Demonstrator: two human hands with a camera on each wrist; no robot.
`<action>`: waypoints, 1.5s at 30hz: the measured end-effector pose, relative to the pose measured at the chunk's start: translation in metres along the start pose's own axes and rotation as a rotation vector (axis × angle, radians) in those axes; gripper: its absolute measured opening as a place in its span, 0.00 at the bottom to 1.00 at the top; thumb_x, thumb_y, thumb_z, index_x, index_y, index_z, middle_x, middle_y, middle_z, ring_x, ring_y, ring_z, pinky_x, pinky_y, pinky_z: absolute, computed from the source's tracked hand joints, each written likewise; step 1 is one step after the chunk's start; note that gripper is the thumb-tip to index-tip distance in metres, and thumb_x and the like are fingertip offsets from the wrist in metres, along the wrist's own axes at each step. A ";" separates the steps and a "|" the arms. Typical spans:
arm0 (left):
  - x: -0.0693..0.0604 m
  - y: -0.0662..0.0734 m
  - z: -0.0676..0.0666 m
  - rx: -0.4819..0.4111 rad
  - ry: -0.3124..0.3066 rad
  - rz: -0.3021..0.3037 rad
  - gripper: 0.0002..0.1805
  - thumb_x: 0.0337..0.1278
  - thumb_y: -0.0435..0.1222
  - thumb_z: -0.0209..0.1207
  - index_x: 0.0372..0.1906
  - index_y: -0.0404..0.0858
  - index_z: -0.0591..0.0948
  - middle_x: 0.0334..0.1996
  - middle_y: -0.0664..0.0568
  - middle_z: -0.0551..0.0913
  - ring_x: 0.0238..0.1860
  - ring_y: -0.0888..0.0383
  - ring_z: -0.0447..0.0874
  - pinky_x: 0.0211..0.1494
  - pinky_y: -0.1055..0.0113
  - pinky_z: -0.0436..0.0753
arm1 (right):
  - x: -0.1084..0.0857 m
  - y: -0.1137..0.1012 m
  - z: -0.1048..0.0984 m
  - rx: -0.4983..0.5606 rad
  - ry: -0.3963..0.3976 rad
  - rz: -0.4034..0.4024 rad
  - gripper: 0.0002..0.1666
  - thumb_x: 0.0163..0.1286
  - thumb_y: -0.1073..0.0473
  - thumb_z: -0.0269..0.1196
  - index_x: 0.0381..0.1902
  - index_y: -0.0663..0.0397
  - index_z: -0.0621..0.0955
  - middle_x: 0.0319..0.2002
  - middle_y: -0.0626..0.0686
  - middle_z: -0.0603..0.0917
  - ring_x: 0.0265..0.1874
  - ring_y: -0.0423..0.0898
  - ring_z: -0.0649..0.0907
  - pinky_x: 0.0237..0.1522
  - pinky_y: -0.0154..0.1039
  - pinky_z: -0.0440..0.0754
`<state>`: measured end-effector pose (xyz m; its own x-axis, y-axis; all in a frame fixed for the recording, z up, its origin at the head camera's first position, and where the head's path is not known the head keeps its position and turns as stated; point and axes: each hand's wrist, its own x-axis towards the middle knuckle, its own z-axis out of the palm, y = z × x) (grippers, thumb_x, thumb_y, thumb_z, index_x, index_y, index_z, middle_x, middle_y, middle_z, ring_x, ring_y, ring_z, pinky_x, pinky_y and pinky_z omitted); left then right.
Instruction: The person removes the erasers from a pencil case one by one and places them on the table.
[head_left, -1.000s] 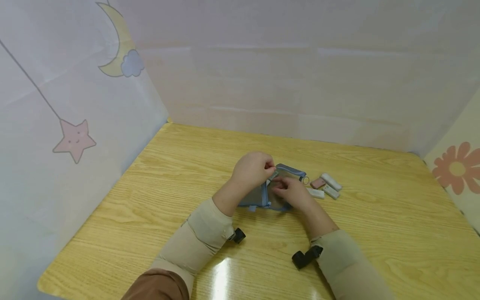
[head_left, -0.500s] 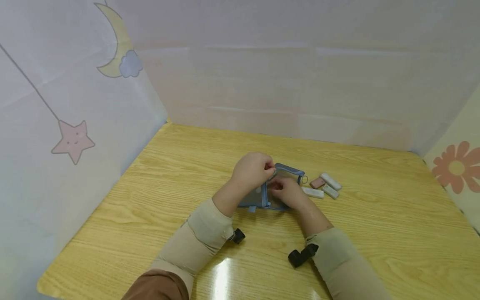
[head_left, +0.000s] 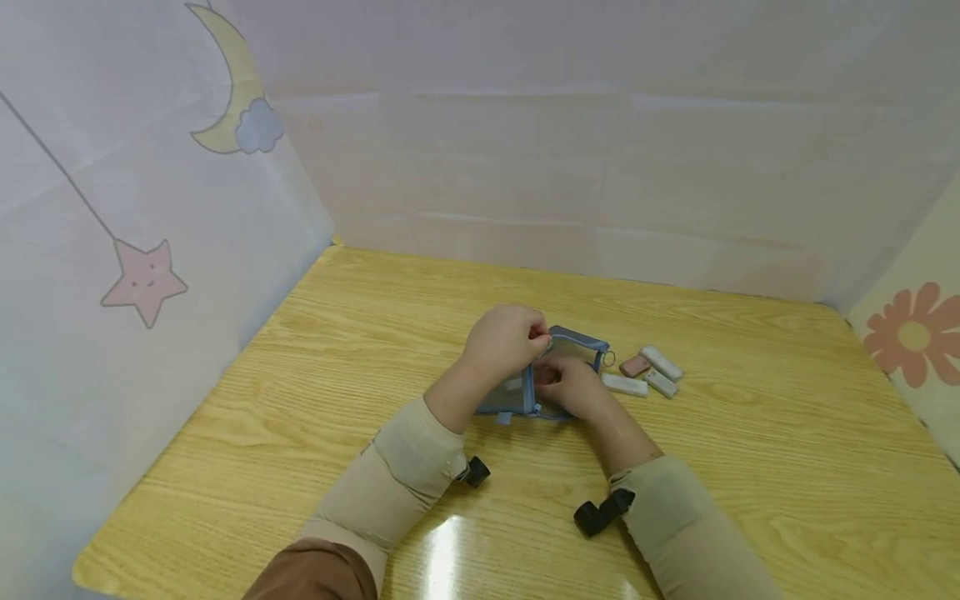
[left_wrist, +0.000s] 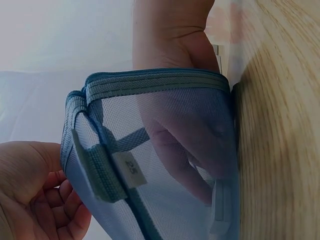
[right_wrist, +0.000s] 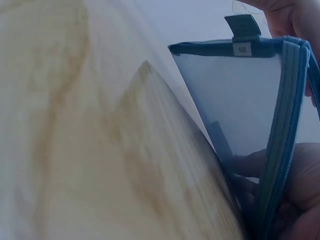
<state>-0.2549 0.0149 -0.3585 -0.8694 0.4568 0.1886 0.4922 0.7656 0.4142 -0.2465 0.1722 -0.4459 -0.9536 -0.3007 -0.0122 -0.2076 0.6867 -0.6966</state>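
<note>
A blue mesh zip pouch (head_left: 504, 398) stands unzipped on the table. My left hand (head_left: 506, 340) pinches its upper edge between thumb and finger; the left wrist view shows the other fingers of this left hand (left_wrist: 37, 192) curled. My right hand (head_left: 577, 386) reaches inside through the opening. Seen through the mesh in the left wrist view, that right hand (left_wrist: 175, 145) has its fingertips at the end of a white block like an eraser (left_wrist: 218, 205), low in the pouch. The mesh blurs the contact, which looks like a pinch. In the right wrist view the pouch's zip edge (right_wrist: 282, 135) partly covers the right hand.
Right of the pouch lie a pink eraser-like block (head_left: 634, 366), a long white one (head_left: 662, 363), a small pale one (head_left: 662, 383) and another white one (head_left: 625, 384). A metal ring (head_left: 609, 359) hangs at the pouch's corner. Printed sheets (head_left: 480, 167) wall the table (head_left: 360, 333).
My right hand has moved left and deeper into the pouch, and the white block inside has shifted left and down with it. My left hand keeps its place on the pouch edge.
</note>
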 end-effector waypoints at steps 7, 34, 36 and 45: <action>0.000 0.000 -0.001 -0.004 -0.013 -0.009 0.08 0.58 0.44 0.57 0.26 0.51 0.80 0.25 0.64 0.77 0.24 0.65 0.73 0.26 0.71 0.71 | -0.001 -0.006 0.006 -0.038 0.002 -0.009 0.13 0.59 0.59 0.64 0.43 0.53 0.82 0.35 0.50 0.83 0.35 0.45 0.80 0.38 0.43 0.77; 0.006 -0.009 -0.004 0.054 -0.007 -0.084 0.07 0.57 0.42 0.57 0.27 0.50 0.82 0.26 0.63 0.79 0.23 0.65 0.73 0.24 0.73 0.72 | -0.026 -0.005 -0.053 0.090 0.029 0.092 0.12 0.62 0.53 0.62 0.41 0.50 0.81 0.36 0.50 0.81 0.37 0.46 0.78 0.45 0.46 0.72; 0.006 -0.010 -0.004 0.053 -0.006 -0.087 0.07 0.58 0.42 0.57 0.27 0.50 0.82 0.26 0.63 0.79 0.22 0.65 0.73 0.23 0.73 0.72 | -0.027 -0.004 -0.059 0.100 0.049 0.104 0.12 0.61 0.53 0.63 0.42 0.51 0.81 0.36 0.50 0.81 0.37 0.46 0.78 0.39 0.42 0.75; 0.005 -0.012 -0.004 0.068 0.002 -0.083 0.07 0.59 0.42 0.56 0.27 0.50 0.81 0.27 0.62 0.79 0.24 0.64 0.73 0.26 0.71 0.72 | -0.033 0.007 -0.080 0.113 0.122 0.118 0.16 0.61 0.52 0.62 0.44 0.54 0.80 0.38 0.55 0.81 0.37 0.51 0.78 0.37 0.41 0.75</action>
<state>-0.2649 0.0062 -0.3587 -0.9075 0.3893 0.1580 0.4200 0.8299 0.3672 -0.2341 0.2403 -0.3928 -0.9906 -0.1356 -0.0161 -0.0739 0.6317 -0.7717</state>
